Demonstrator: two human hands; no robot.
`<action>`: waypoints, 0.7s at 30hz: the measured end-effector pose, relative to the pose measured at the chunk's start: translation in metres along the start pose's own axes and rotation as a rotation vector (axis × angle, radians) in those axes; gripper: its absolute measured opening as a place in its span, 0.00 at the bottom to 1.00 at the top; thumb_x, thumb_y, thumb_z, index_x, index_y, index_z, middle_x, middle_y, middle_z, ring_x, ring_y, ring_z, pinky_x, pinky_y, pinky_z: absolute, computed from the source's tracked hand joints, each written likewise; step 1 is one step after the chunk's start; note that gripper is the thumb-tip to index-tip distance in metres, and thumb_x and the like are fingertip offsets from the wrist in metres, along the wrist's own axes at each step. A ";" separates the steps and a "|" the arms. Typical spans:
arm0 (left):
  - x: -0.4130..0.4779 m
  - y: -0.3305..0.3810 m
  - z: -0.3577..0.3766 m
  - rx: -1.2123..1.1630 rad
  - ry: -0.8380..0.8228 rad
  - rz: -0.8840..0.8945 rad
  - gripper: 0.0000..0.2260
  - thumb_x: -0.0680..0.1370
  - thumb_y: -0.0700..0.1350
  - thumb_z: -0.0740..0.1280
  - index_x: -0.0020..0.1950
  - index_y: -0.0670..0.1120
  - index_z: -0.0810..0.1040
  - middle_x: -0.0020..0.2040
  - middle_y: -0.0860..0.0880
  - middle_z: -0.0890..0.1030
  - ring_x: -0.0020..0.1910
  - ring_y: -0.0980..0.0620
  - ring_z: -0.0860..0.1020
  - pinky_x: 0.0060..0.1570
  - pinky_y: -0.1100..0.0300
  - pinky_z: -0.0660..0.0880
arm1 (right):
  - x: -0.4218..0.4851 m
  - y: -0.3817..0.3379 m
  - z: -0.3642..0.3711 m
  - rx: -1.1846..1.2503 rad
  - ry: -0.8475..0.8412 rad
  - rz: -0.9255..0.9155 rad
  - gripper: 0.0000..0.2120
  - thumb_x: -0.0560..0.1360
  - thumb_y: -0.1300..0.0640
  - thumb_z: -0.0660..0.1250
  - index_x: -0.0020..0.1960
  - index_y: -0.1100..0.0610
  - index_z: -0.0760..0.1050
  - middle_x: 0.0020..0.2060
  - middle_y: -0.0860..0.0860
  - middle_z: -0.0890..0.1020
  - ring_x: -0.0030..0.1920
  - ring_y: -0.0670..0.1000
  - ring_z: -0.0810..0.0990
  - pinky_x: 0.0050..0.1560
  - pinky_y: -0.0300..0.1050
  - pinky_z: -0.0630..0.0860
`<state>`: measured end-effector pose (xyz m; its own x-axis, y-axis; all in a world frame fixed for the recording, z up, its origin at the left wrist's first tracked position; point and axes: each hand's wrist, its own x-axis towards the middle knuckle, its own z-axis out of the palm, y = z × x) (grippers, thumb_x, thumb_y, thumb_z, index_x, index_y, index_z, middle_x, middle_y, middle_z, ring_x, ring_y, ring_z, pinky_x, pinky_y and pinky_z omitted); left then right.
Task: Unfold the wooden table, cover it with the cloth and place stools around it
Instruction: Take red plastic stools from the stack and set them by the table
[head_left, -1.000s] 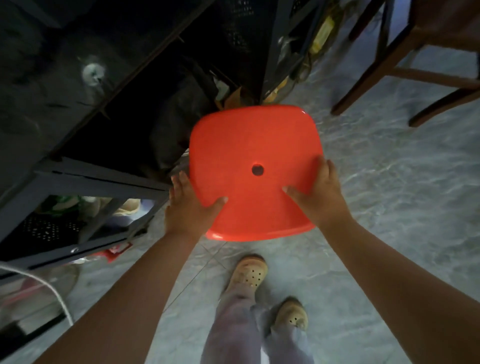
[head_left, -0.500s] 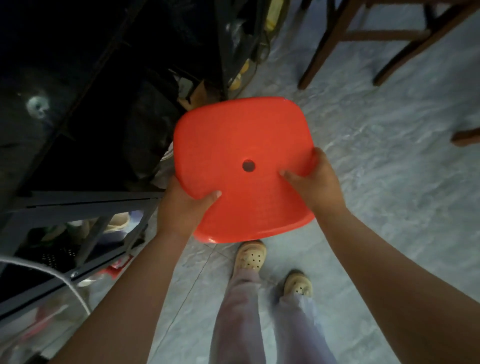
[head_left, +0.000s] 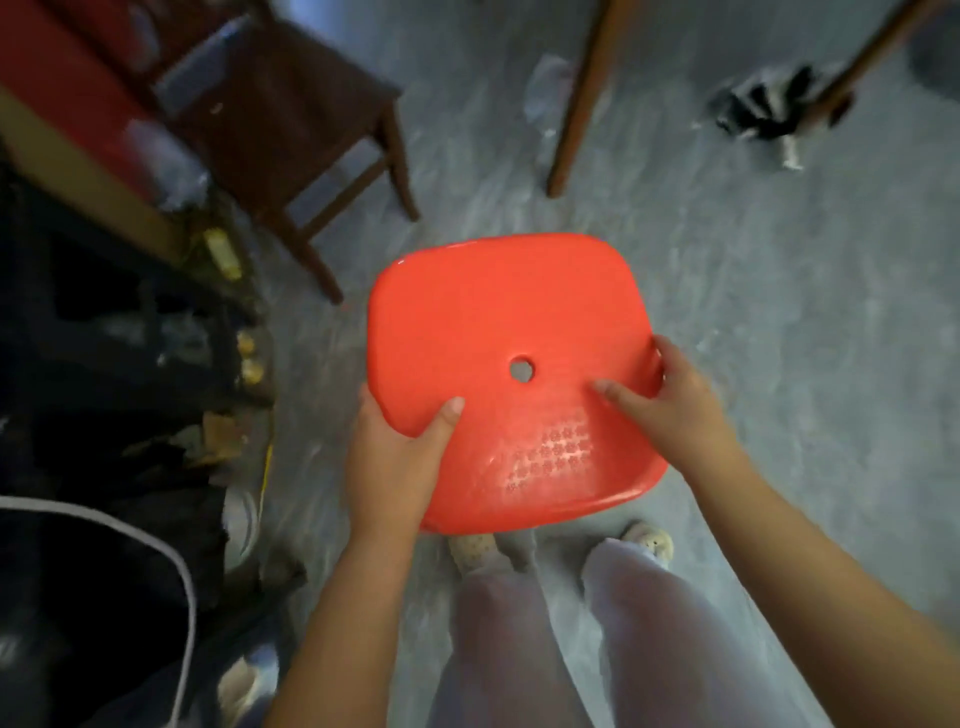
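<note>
— Since half a second ago, what has shifted?
— Dark shelf (head_left: 119, 338) has slid to the left edge. Now a brown chair (head_left: 291, 119) shows at upper left and a wooden leg (head_left: 579, 93) stands ahead. Both hands still carry the stool (head_left: 493, 322).
— How do they sit on it?
— Left hand (head_left: 395, 467) grips the near left corner, thumb on top, fingers hidden under the rim. Right hand (head_left: 680, 405) clasps the right edge, thumb laid across the seat. They are well apart, one on each side.
— And where is the stool?
— Off the floor (head_left: 753, 312), in front of the person, with its near edge above the shoes (head_left: 472, 548). Its seat faces up and hides whatever is beneath it.
— What does it look like?
— Glossy red plastic, a rounded square. It has a small round hole in the middle and an embossed flower pattern near the near edge.
— Any room to move?
— Open grey floor lies to the right, and ahead between chair and leg. Clutter crowds the shelf side on the left. A blurred black-and-white thing (head_left: 769, 114) lies at upper right, well apart from the stool.
</note>
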<state>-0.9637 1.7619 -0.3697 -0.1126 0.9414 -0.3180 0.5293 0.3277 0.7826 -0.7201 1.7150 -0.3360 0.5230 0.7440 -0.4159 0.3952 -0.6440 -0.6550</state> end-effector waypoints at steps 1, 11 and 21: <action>-0.003 0.025 0.015 0.012 -0.035 0.052 0.38 0.61 0.69 0.69 0.66 0.52 0.70 0.58 0.53 0.79 0.55 0.53 0.79 0.57 0.50 0.76 | -0.004 0.008 -0.029 0.033 0.042 0.023 0.35 0.69 0.48 0.74 0.71 0.53 0.63 0.55 0.46 0.73 0.60 0.51 0.74 0.45 0.35 0.62; -0.105 0.282 0.219 0.149 -0.386 0.482 0.36 0.61 0.71 0.65 0.64 0.54 0.72 0.55 0.54 0.81 0.53 0.50 0.80 0.55 0.50 0.76 | -0.049 0.140 -0.299 0.248 0.496 0.260 0.34 0.69 0.42 0.72 0.71 0.49 0.65 0.62 0.50 0.77 0.60 0.53 0.77 0.52 0.46 0.70; -0.264 0.452 0.445 0.131 -0.607 0.750 0.38 0.59 0.72 0.66 0.62 0.50 0.73 0.55 0.50 0.80 0.53 0.48 0.79 0.54 0.49 0.76 | -0.085 0.267 -0.529 0.162 0.810 0.456 0.38 0.70 0.40 0.69 0.75 0.50 0.59 0.68 0.51 0.73 0.65 0.57 0.74 0.57 0.49 0.71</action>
<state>-0.3206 1.6261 -0.1696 0.7252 0.6884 -0.0117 0.3802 -0.3863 0.8404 -0.2596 1.3856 -0.1424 0.9910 0.0373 -0.1285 -0.0545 -0.7646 -0.6422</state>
